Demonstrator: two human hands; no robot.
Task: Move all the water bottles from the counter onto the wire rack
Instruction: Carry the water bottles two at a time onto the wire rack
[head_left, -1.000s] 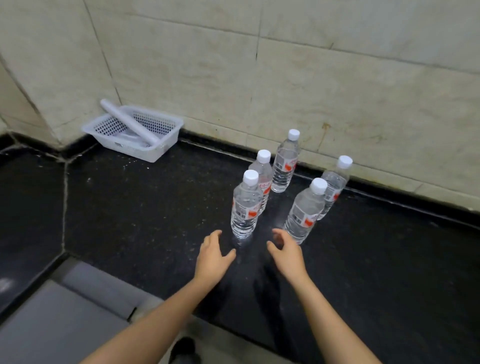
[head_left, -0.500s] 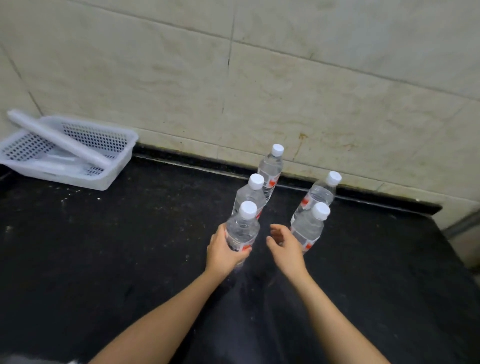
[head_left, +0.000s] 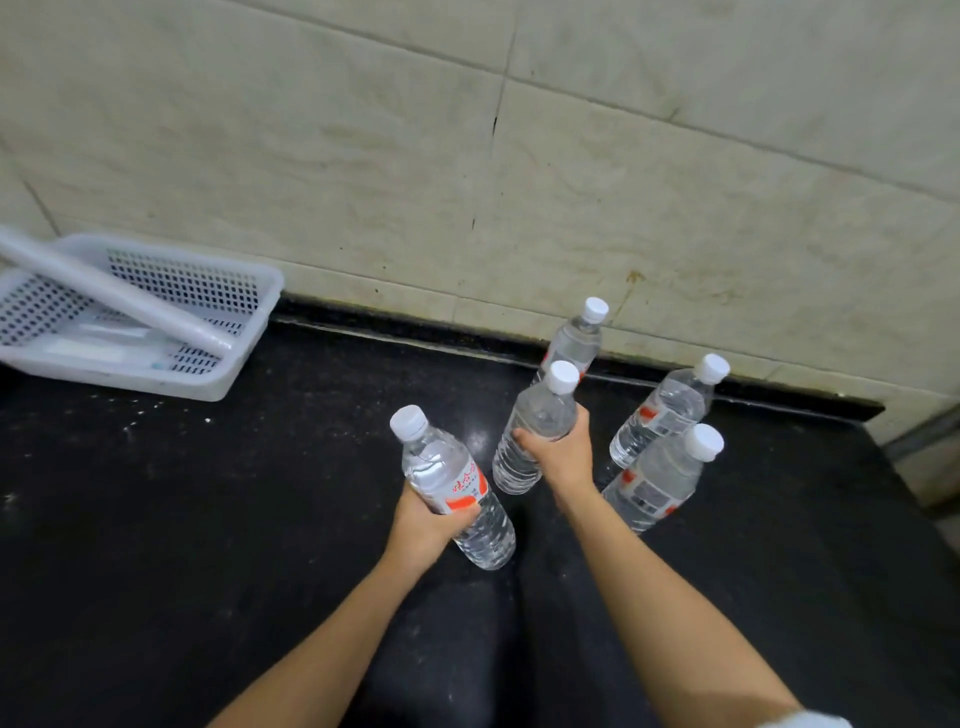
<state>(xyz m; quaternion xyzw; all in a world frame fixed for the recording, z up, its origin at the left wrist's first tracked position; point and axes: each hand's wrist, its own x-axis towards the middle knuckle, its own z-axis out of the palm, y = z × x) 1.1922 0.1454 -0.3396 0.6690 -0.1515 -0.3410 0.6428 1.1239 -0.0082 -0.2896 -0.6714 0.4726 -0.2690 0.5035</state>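
Note:
Several clear water bottles with white caps are on the black counter (head_left: 208, 519). My left hand (head_left: 426, 525) grips the nearest bottle (head_left: 447, 478) around its red label and holds it tilted left, off the cluster. My right hand (head_left: 563, 454) is wrapped around a second bottle (head_left: 535, 421) at its middle. Three more stand upright: one by the wall (head_left: 576, 340), one at the right rear (head_left: 667, 410), one at the right front (head_left: 660, 478). No wire rack is in view.
A white perforated plastic basket (head_left: 223, 358) sits at the back left against the tiled wall, with a white tube (head_left: 119, 291) lying across it. The counter's right end (head_left: 883, 447) drops off beside a pale surface.
My left hand has pulled its bottle toward me and tilted it. My right hand, open before, has reached forward and closed around the second bottle. The view has moved closer.

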